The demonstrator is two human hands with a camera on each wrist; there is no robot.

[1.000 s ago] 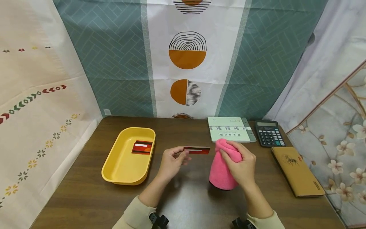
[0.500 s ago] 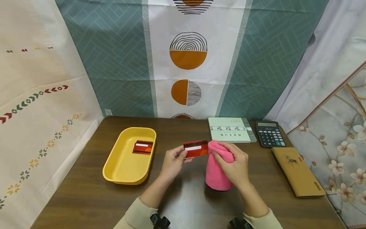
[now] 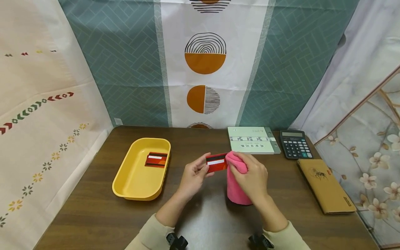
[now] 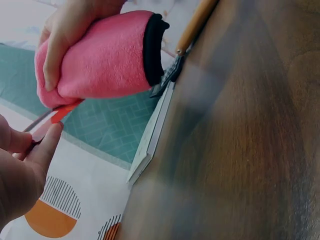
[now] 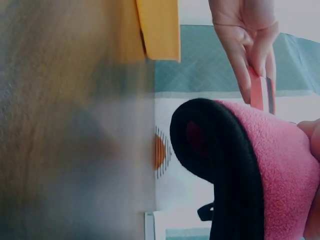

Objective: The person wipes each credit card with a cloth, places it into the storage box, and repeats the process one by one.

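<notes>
My left hand (image 3: 193, 176) pinches a red bank card (image 3: 216, 162) by its left end, thumb in front. A black stripe and a white strip cross the card. Bunched in my right hand (image 3: 252, 177) is a pink cloth (image 3: 236, 189) with a dark edge, hanging down over the table. The cloth's folded top covers the card's right end. In the left wrist view the pink cloth (image 4: 107, 60) meets the far end of the card (image 4: 59, 112). The right wrist view shows the cloth's rolled black border (image 5: 240, 165) close up.
A yellow tray (image 3: 128, 187) on the left holds another red card (image 3: 156, 159). At the back right lie a pale green notebook (image 3: 251, 140) and a black calculator (image 3: 295, 144). A tan wallet (image 3: 325, 185) lies at the right edge of the brown table (image 3: 93, 208).
My right hand has brought the cloth left onto the card's right end. The card has turned from nearly edge-on to show its striped face, and my left hand has shifted slightly right.
</notes>
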